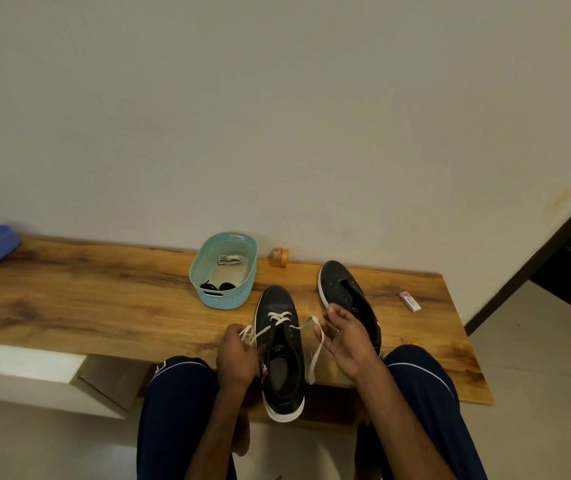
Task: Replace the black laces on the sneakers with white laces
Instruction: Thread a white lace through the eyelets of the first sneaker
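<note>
The white lace (278, 318) crossed the lowest eyelets of the nearer sneaker (282, 368), which lay toe-away on the wooden table (104, 299) with its heel over the near edge. The left hand (235, 358) was curled round one lace end; the right hand (344, 336) pinched the other, its tail hanging down. The second sneaker (344, 289) lay just to the right, unlaced. Behind, a teal basket (223, 301) held black laces (216, 286) and a bundled spare lace (230, 259).
</note>
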### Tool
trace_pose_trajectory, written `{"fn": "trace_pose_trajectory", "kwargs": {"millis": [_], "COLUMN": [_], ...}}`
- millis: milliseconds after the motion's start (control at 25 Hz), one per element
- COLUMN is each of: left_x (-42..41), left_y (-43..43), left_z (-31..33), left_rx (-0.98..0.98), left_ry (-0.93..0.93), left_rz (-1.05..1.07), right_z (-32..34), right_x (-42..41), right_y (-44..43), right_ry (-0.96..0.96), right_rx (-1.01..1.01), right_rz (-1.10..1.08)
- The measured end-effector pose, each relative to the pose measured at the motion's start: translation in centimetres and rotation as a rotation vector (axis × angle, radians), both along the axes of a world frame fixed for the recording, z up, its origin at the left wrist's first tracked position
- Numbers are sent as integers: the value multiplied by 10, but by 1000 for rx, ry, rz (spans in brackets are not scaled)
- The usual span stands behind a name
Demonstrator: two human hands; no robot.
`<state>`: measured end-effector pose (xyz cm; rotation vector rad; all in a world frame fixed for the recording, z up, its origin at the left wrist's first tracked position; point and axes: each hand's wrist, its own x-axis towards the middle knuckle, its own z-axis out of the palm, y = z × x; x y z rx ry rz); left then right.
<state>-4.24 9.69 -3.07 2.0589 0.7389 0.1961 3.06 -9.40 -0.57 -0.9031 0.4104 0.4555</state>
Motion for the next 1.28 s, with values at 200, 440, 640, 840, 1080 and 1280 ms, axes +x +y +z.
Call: {"fn": "trace_pose_trajectory", "kwargs": {"millis": [200, 440, 640, 840, 1080, 1280], "left_x": [2, -11, -22, -16, -6, -8], "left_y": [10, -14, -41, -23, -16, -32], "left_z": [6, 19, 22, 18, 26, 20], "left_rx": [-145, 2, -492, -385, -503, -369], "left_ry": [-110, -327, -12, -194, -481, -402], "left_rz": [240, -25, -714, -356, -44, -232], "right_z": [20, 21, 22, 21, -4, -14], "right_x": [-6, -19, -22, -8, -9, -26], "right_y": [-10, 1, 10, -10, -5, 11], "right_ry": [-99, -166, -198, -181, -122, -641], "right_rx": [377, 587, 620, 474, -182, -1196], "right_rz": [-27, -72, -66, -249, 71, 408]}}
